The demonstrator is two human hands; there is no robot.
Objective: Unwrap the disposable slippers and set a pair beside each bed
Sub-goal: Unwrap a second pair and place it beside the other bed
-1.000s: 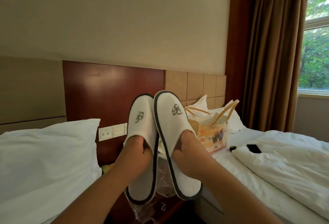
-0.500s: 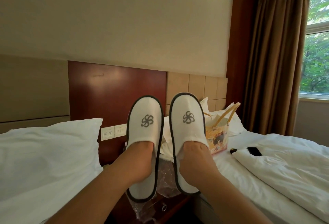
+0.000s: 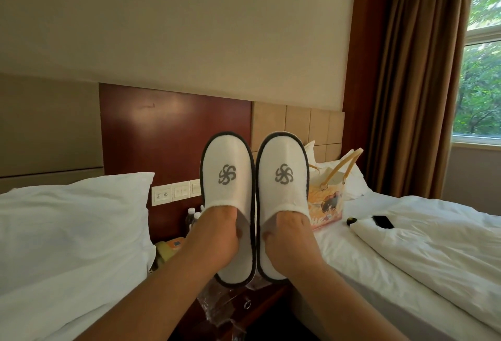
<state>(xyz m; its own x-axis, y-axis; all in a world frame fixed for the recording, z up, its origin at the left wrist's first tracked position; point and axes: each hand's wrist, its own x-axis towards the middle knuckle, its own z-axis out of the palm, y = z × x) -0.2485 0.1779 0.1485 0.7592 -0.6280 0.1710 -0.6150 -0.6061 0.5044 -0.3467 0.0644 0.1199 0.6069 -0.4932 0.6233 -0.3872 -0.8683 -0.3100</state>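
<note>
Two white disposable slippers with dark trim and a grey swirl logo are held up side by side, toes upward, between the two beds. My left hand (image 3: pixel 214 235) has its fingers tucked inside the left slipper (image 3: pixel 227 175) and its thumb on the sole pad. My right hand (image 3: pixel 288 235) is tucked the same way into the right slipper (image 3: pixel 283 172). The slippers' inner edges touch. Clear plastic wrapping (image 3: pixel 225 311) lies crumpled below them on the nightstand (image 3: pixel 260 311). The left bed (image 3: pixel 67 259) and the right bed (image 3: pixel 406 259) flank my arms.
A printed paper bag with tan handles (image 3: pixel 328 205) stands on the right bed by its pillows, with a black phone (image 3: pixel 382 221) on the folded duvet. Water bottles (image 3: pixel 193 217) and a telephone (image 3: pixel 166 250) sit on the nightstand under a switch panel (image 3: pixel 174 191). Brown curtains (image 3: pixel 412 83) hang beside the window.
Both slippers have turned to face me squarely and come together until their edges touch. My view has shifted slightly, and the bottles and telephone on the nightstand now show.
</note>
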